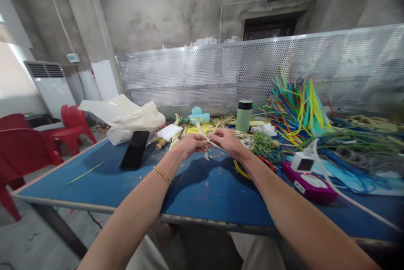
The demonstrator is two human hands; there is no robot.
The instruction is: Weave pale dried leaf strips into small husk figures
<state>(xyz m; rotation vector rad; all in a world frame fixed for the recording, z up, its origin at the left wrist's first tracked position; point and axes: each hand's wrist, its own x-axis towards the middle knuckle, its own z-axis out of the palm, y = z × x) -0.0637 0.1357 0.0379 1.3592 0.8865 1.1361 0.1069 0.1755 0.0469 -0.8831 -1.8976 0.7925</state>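
Note:
Above the middle of the blue table, my left hand [193, 144] and my right hand [229, 141] are close together, both pinching pale leaf strips [201, 129] that look like dried husk. The strips cross between my fingertips, with ends sticking up and one short end hanging below. My left wrist wears a beaded bracelet [162, 175]. Just behind my hands lie more pale strips and a yellow sheet [202, 128]. The exact fold of the strips is too small to make out.
A phone [134, 150], a white paper [169, 132] and plastic bags [126, 114] are left. A green tumbler [244, 117] stands behind my right hand. Rightward are colourful strips [303, 112], a green cord bundle [263, 145], a magenta power strip [311, 183] and a white cable [334, 188].

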